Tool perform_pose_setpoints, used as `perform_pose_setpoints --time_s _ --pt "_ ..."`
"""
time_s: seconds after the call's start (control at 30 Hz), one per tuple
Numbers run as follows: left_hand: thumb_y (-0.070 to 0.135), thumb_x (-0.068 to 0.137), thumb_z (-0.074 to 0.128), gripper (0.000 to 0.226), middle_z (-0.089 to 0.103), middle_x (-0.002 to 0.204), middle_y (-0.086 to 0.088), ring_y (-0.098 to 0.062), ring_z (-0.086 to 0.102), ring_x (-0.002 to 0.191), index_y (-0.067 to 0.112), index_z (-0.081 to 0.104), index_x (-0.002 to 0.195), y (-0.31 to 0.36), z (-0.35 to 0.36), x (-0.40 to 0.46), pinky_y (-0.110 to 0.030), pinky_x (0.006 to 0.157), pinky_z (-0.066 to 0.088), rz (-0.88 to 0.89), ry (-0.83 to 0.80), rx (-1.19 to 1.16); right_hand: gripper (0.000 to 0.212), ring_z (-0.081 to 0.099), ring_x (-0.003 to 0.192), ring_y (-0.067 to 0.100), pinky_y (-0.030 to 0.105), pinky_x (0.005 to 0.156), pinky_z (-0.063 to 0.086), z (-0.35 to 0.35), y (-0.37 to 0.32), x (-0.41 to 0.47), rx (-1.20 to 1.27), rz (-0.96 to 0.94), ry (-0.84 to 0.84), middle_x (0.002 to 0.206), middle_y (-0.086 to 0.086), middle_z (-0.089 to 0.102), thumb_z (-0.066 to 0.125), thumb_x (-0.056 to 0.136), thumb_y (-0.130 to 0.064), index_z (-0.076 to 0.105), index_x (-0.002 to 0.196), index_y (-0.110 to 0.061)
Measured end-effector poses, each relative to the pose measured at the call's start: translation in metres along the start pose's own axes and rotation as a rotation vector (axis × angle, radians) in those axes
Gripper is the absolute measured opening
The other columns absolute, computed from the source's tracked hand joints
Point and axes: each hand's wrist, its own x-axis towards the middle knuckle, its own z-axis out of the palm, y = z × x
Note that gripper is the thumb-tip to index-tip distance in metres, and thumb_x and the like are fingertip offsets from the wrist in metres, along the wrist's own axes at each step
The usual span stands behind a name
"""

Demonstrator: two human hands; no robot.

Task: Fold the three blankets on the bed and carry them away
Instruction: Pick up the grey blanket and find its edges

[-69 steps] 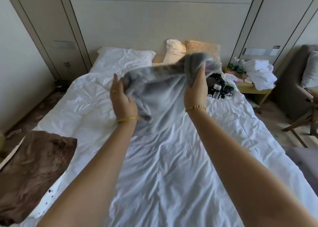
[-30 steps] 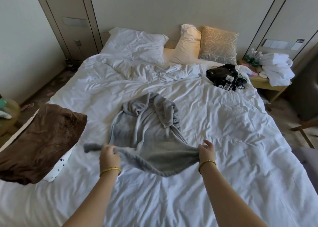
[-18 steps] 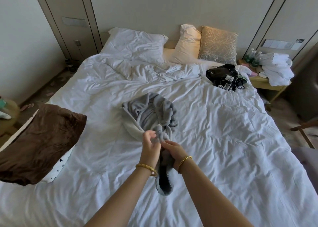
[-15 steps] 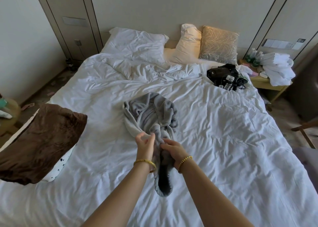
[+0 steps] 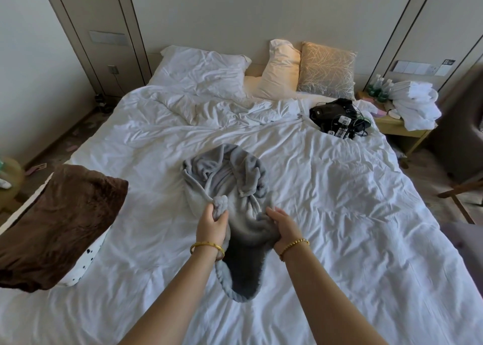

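Grey blanket (image 5: 230,177) lies bunched in the middle of the bed (image 5: 339,214). Left hand (image 5: 211,225) and right hand (image 5: 283,227) each pinch an edge, probably to find corners for folding.

Soft daylight from the right; sharp focus; wide-angle bowing at the edges

Both forearms are bare, without sleeves; the left wrist wears a gold bangle (image 5: 207,248), the right a gold beaded bracelet (image 5: 293,246).
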Motion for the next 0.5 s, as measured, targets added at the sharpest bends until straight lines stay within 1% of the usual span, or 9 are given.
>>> perform_pose_setpoints --time_s 0.07,0.1,0.17,0.23,0.3,0.33,0.37,0.43,0.5 --pt "0.021 0.09 0.056 0.013 0.066 0.095 -0.006 -0.024 0.061 0.093 0.011 0.059 0.099 0.007 0.002 -0.002 -0.027 0.074 0.043 0.128 0.055 0.062 0.014 0.056 0.055 0.017 0.026 0.048 0.048 0.012 -0.006 -0.002 -0.19 -0.156 -0.047 0.07 0.01 0.052 0.053 0.089 0.002 0.047 0.083 -0.01" --pt "0.022 0.09 0.057 0.015 0.066 0.097 -0.005 -0.023 0.061 0.094 0.011 0.059 0.101 0.013 0.004 -0.003 -0.029 0.077 0.045 0.131 0.031 0.034 0.015 0.055 0.061 0.018 0.028 0.054 0.047 0.02 -0.006 -0.006 -0.38 -0.188 -0.075 0.073 0.009 0.052 0.053 0.087 0.005 0.048 0.087 -0.009" --pt "0.023 0.091 0.055 0.017 0.065 0.093 -0.002 -0.021 0.061 0.094 0.014 0.059 0.104 0.026 0.009 -0.003 -0.03 0.079 0.046 0.048 -0.081 -0.101 0.014 0.053 0.064 0.016 0.024 0.055 0.046 0.034 0.001 -0.01 -0.601 -0.213 -0.184 0.076 0.008 0.051 0.051 0.087 0.005 0.048 0.096 -0.005" --pt "0.028 0.094 0.049 0.022 0.062 0.091 0.001 -0.018 0.058 0.091 0.015 0.059 0.109 0.036 0.01 -0.002 -0.027 0.079 0.042 -0.005 -0.137 -0.138 0.01 0.059 0.062 0.008 0.016 0.052 0.048 0.038 0.001 -0.011 -0.643 -0.236 -0.235 0.08 0.004 0.053 0.046 0.093 -0.002 0.05 0.1 -0.008" --pt "0.031 0.097 0.043 0.027 0.06 0.093 0.002 -0.015 0.055 0.091 0.015 0.06 0.11 0.039 0.008 0.003 -0.027 0.079 0.04 0.004 -0.153 -0.084 0.023 0.062 0.063 -0.009 0.005 0.054 0.047 0.035 -0.001 -0.008 -0.79 -0.368 -0.241 0.082 -0.009 0.053 0.032 0.102 -0.014 0.05 0.09 -0.024" --pt "0.031 0.097 0.043 0.027 0.062 0.095 0.001 -0.015 0.056 0.092 0.015 0.061 0.11 0.039 0.007 0.004 -0.028 0.08 0.042 0.012 -0.174 -0.06 0.025 0.063 0.066 -0.008 0.005 0.054 0.047 0.032 -0.002 -0.007 -0.802 -0.385 -0.238 0.083 -0.009 0.055 0.031 0.102 -0.022 0.051 0.089 -0.026" --pt "0.03 0.096 0.045 0.026 0.064 0.097 -0.001 -0.017 0.058 0.095 0.016 0.062 0.11 0.04 0.007 0.004 -0.03 0.083 0.045 0.014 -0.205 -0.046 0.023 0.064 0.073 -0.001 0.012 0.056 0.051 0.029 -0.003 -0.006 -0.756 -0.386 -0.23 0.086 -0.003 0.061 0.035 0.101 -0.026 0.056 0.091 -0.022" --pt "0.029 0.095 0.049 0.021 0.067 0.102 -0.006 -0.02 0.062 0.098 0.018 0.063 0.106 0.04 0.007 0.004 -0.037 0.09 0.05 -0.005 -0.247 -0.06 0.014 0.065 0.086 0.021 0.027 0.069 0.056 0.034 -0.004 -0.013 -0.591 -0.39 -0.156 0.094 0.011 0.065 0.047 0.096 -0.019 0.06 0.1 -0.013" --pt "0.031 0.093 0.051 0.014 0.068 0.091 -0.004 -0.021 0.064 0.09 0.022 0.062 0.092 0.039 0.009 0.005 -0.037 0.085 0.053 -0.027 -0.225 -0.094 0.011 0.064 0.082 0.032 0.028 0.076 0.053 0.035 -0.004 -0.01 -0.498 -0.403 -0.04 0.088 0.019 0.065 0.052 0.093 -0.009 0.061 0.099 -0.006"
